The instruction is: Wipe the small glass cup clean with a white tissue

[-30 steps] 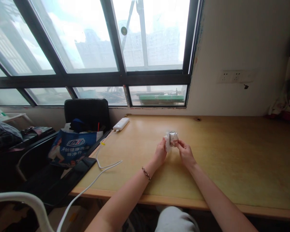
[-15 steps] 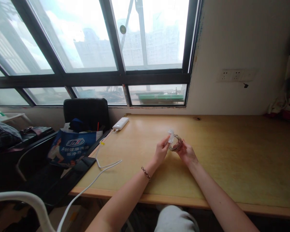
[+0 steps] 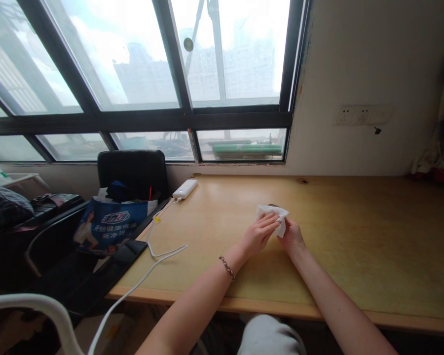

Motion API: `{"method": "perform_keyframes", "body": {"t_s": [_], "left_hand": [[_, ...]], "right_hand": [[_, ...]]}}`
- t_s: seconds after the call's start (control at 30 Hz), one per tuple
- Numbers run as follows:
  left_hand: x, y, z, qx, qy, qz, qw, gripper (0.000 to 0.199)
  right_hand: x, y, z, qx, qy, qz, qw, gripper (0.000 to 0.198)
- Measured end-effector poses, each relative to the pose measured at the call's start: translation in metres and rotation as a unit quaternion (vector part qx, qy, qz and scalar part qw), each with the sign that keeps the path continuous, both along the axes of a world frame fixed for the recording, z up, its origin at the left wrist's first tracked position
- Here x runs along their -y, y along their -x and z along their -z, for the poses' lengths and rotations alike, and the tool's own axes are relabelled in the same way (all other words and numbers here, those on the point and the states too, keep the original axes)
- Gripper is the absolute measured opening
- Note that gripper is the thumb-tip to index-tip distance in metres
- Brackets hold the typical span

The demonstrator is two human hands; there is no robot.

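Observation:
A white tissue (image 3: 282, 227) is spread over a round, ring-shaped thing (image 3: 274, 205), of which only a dark far edge shows. My left hand (image 3: 261, 231) lies on the tissue, its fingers together and pressing it onto the round thing. From the right side, my right hand (image 3: 293, 236) grips the round thing; its fingers are mostly hidden by the tissue. Both hands are above the middle of the yellowish table (image 3: 355, 246). A braided bracelet (image 3: 227, 268) circles my left wrist.
A white power bank (image 3: 185, 189) lies at the table's left edge with a white cable (image 3: 166, 255) running down from it. Left of the table, a black chair (image 3: 131, 167) holds a blue bag (image 3: 111, 227). Wall sockets (image 3: 353, 115) are at the right.
The tissue, bunched in my left fingers before, is now spread across the ring-shaped thing and covers most of it. My left hand has moved right, over it; my right hand stays nearly in place.

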State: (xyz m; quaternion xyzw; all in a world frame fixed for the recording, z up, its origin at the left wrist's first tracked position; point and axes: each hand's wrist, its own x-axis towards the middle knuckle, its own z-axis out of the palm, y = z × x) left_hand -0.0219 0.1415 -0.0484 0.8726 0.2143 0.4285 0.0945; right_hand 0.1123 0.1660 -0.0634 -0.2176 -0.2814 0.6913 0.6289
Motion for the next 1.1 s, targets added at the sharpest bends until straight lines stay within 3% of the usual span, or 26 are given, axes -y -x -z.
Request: {"method": "perform_keyframes", "body": {"t_s": [0.13, 0.27, 0.5, 0.63, 0.8, 0.87, 0.97, 1.1], "left_hand": [[0.0, 0.004, -0.005, -0.043, -0.03, 0.02, 0.998, 0.038], [-0.004, 0.01, -0.005, -0.023, -0.012, -0.029, 0.999, 0.039], [-0.003, 0.007, 0.0, 0.083, 0.076, -0.125, 0.986, 0.038], [-0.004, 0.004, 0.002, 0.145, 0.184, -0.162, 0.959, 0.032], [-0.016, 0.002, 0.009, 0.216, 0.36, -0.191, 0.887, 0.033], [-0.018, 0.0, 0.011, 0.258, 0.443, -0.144, 0.846, 0.035], [-0.017, -0.003, 0.012, 0.326, 0.559, -0.036, 0.761, 0.035], [-0.013, -0.007, 0.005, 0.411, 0.628, 0.053, 0.659, 0.039]], "right_hand": [[0.0, -0.001, 0.004, -0.003, 0.031, -0.018, 0.999, 0.018], [0.0, 0.0, 0.002, -0.053, 0.058, -0.005, 0.997, 0.02], [0.0, 0.0, -0.001, -0.074, 0.078, -0.023, 0.994, 0.023], [-0.001, -0.001, 0.002, -0.061, 0.077, 0.004, 0.995, 0.019], [-0.002, -0.003, 0.004, -0.064, 0.073, 0.024, 0.995, 0.015], [-0.002, -0.003, 0.0, -0.066, 0.065, 0.036, 0.995, 0.013], [0.001, 0.001, -0.007, -0.054, 0.037, 0.065, 0.996, 0.01], [0.007, 0.007, -0.013, 0.041, -0.024, 0.135, 0.99, 0.012]]}}
